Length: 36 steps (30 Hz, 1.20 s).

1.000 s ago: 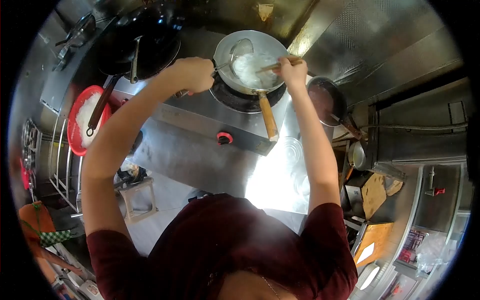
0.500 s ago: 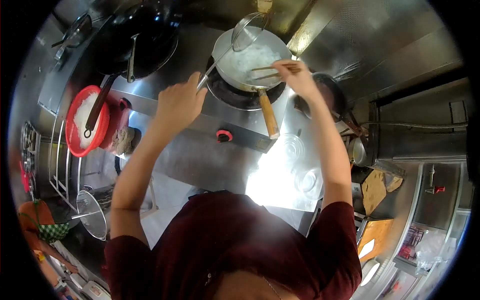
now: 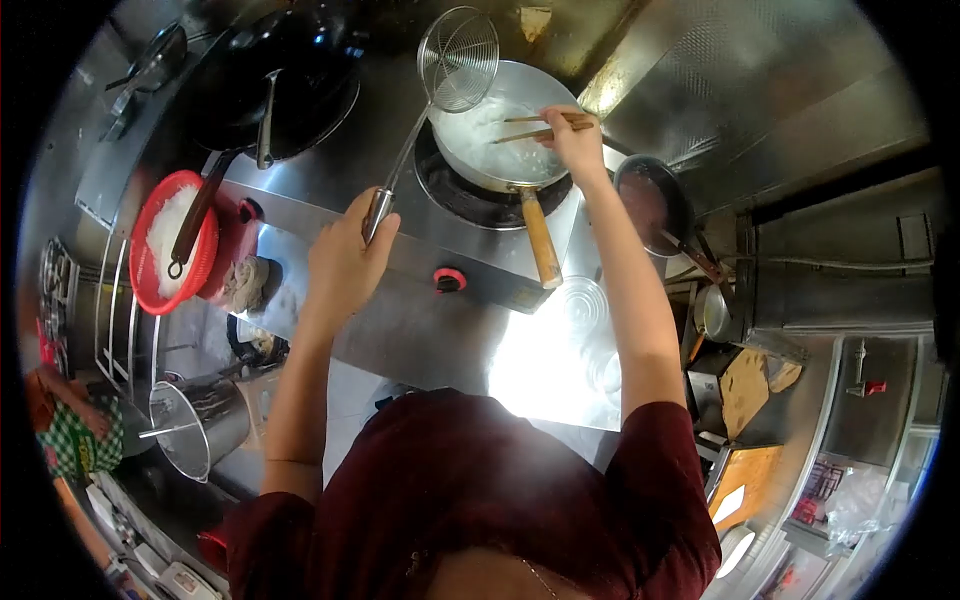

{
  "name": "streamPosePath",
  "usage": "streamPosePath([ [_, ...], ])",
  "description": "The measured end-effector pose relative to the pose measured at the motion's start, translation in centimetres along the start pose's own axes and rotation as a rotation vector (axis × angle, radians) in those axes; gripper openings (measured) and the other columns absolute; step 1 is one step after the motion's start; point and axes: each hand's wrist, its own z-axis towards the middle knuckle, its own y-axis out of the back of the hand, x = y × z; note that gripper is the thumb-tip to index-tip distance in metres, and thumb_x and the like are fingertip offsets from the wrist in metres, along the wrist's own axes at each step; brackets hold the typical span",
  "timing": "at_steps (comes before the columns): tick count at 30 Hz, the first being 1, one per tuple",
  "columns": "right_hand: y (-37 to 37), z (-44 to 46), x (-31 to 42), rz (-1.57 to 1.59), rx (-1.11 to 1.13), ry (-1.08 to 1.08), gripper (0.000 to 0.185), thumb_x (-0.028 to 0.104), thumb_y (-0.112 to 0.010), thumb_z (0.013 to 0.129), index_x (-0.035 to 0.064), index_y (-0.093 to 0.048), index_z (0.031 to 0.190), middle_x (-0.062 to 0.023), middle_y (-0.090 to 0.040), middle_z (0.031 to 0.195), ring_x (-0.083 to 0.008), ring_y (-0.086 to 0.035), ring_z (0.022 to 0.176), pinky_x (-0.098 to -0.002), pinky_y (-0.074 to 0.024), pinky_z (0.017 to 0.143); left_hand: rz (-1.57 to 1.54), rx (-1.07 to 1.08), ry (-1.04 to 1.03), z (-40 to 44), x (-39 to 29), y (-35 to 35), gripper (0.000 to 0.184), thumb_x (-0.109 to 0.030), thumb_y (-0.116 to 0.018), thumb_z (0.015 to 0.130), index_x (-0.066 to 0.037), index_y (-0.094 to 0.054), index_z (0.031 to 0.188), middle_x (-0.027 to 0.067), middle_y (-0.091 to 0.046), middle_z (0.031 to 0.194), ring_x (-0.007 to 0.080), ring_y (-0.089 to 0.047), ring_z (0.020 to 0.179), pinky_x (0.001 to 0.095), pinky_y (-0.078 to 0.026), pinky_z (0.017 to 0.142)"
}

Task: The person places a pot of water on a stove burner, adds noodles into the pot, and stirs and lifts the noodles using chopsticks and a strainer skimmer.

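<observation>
My left hand (image 3: 350, 257) is closed round the metal handle of a wire skimmer (image 3: 457, 58). The skimmer's round mesh head hangs over the back left rim of a saucepan (image 3: 553, 93) on the burner. Between the fingers of my right hand (image 3: 577, 143) is a pair of wooden chopsticks (image 3: 530, 134), their tips down in the pan. Whitish, noodle-like food in cloudy liquid (image 3: 485, 130) fills the pan, though its exact kind is hard to make out. The pan's wooden handle (image 3: 541, 240) points toward me.
A black wok (image 3: 290, 90) with a ladle (image 3: 265, 120) stands at the left. Below it is a red basket (image 3: 143, 265) of white food. A smaller dark pan (image 3: 652, 200) lies right of my right forearm. Another person's checked apron (image 3: 85, 435) shows at far left.
The skimmer has moved left and its mesh now faces me, as my left hand has come down toward me. My right hand has shifted slightly left, with the chopsticks still in the pan.
</observation>
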Motion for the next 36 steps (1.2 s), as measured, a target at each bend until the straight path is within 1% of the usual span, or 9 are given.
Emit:
streamPosePath([
  [4, -2.0, -1.7, 0.4, -0.146, 0.207, 0.105, 0.016, 0.01, -0.051, 0.085, -0.001, -0.062, 0.089, -0.0079, -0.063, 0.082, -0.0153, -0.062, 0.066, -0.0243, -0.0506, 0.06, -0.026, 0.044, 0.037, 0.0, 0.0, 0.5, 0.031, -0.027, -0.053, 0.083, -0.008, -0.053, 0.107, 0.0124, -0.056, 0.067, 0.0311, -0.056, 0.065, 0.0366, -0.041, 0.061],
  [7, 2.6, 0.0, -0.7, -0.049, -0.007, -0.018, 0.017, 0.01, -0.052, 0.085, -0.0014, -0.062, 0.092, -0.0098, -0.063, 0.081, -0.0174, -0.062, 0.066, -0.0239, -0.0513, 0.06, -0.091, 0.023, 0.025, -0.5, 0.3, 0.5, 0.029, -0.027, -0.052, 0.083, -0.007, -0.053, 0.105, 0.012, -0.053, 0.065, 0.0302, -0.054, 0.064, 0.0356, -0.04, 0.059],
  [10, 2.5, -1.9, -0.1, -0.227, 0.03, 0.102, 0.019, 0.01, -0.052, 0.084, -0.0044, -0.06, 0.093, -0.0116, -0.063, 0.084, -0.018, -0.062, 0.068, -0.0242, -0.0517, 0.061, -0.133, 0.049, 0.048, -0.5, 0.4, 0.2, 0.028, -0.026, -0.052, 0.083, -0.008, -0.053, 0.104, 0.012, -0.053, 0.065, 0.0301, -0.055, 0.064, 0.0351, -0.04, 0.059],
  [13, 3.6, -3.6, 2.8, -0.11, 0.079, -0.004, 0.016, 0.005, -0.05, 0.082, -0.005, -0.061, 0.088, -0.0109, -0.063, 0.082, -0.0169, -0.061, 0.064, -0.0261, -0.0506, 0.058, -0.148, 0.09, 0.043, -0.3, 0.9, 0.0, 0.028, -0.026, -0.053, 0.082, -0.009, -0.054, 0.104, 0.0129, -0.055, 0.067, 0.0311, -0.056, 0.065, 0.0357, -0.041, 0.06],
  [16, 7.0, -3.6, 6.2, -0.175, -0.032, -0.085, 0.017, 0.007, -0.05, 0.083, -0.003, -0.062, 0.09, -0.0099, -0.063, 0.084, -0.0177, -0.063, 0.065, -0.0254, -0.0498, 0.058, -0.043, -0.015, -0.016, -0.2, 0.8, 0.1, 0.027, -0.027, -0.053, 0.082, -0.009, -0.054, 0.102, 0.0138, -0.056, 0.067, 0.0322, -0.057, 0.066, 0.0367, -0.042, 0.06],
  [19, 6.0, -5.0, 8.0, -0.143, -0.016, -0.064, 0.018, 0.009, -0.05, 0.084, -0.0032, -0.061, 0.091, -0.0099, -0.062, 0.084, -0.0182, -0.063, 0.067, -0.0265, -0.0502, 0.06, 0.006, -0.002, -0.089, 0.7, 0.7, 0.7, 0.027, -0.028, -0.053, 0.082, -0.009, -0.054, 0.101, 0.014, -0.056, 0.066, 0.0327, -0.057, 0.067, 0.038, -0.042, 0.059],
  [24, 4.5, -7.5, 9.3, -0.138, 0.011, 0.13, 0.021, 0.014, -0.051, 0.086, -0.0016, -0.061, 0.096, -0.0105, -0.063, 0.091, -0.0195, -0.063, 0.08, -0.027, -0.0511, 0.065, -0.039, -0.003, -0.021, 0.0, 0.9, 1.4, 0.026, -0.028, -0.052, 0.082, -0.008, -0.054, 0.099, 0.0125, -0.054, 0.062, 0.0315, -0.055, 0.063, 0.0372, -0.04, 0.058],
  [26, 4.8, -8.0, 9.6, -0.082, -0.078, 0.184, 0.023, 0.017, -0.054, 0.085, -0.0018, -0.06, 0.095, -0.0087, -0.062, 0.091, -0.0181, -0.062, 0.083, -0.0273, -0.0502, 0.068, -0.068, 0.008, 0.008, -0.1, 1.0, 1.6, 0.025, -0.027, -0.052, 0.082, -0.008, -0.054, 0.097, 0.012, -0.053, 0.06, 0.0305, -0.055, 0.061, 0.0364, -0.04, 0.057],
  [36, 4.4, -8.7, 8.4, -0.121, -0.089, 0.03, 0.022, 0.015, -0.053, 0.085, -0.0025, -0.06, 0.097, -0.0107, -0.061, 0.092, -0.0206, -0.062, 0.081, -0.0269, -0.0509, 0.064, -0.189, 0.03, 0.014, -0.5, 3.1, 1.7, 0.023, -0.024, -0.052, 0.082, -0.007, -0.053, 0.097, 0.0109, -0.05, 0.059, 0.0275, -0.052, 0.056, 0.0335, -0.039, 0.056],
])
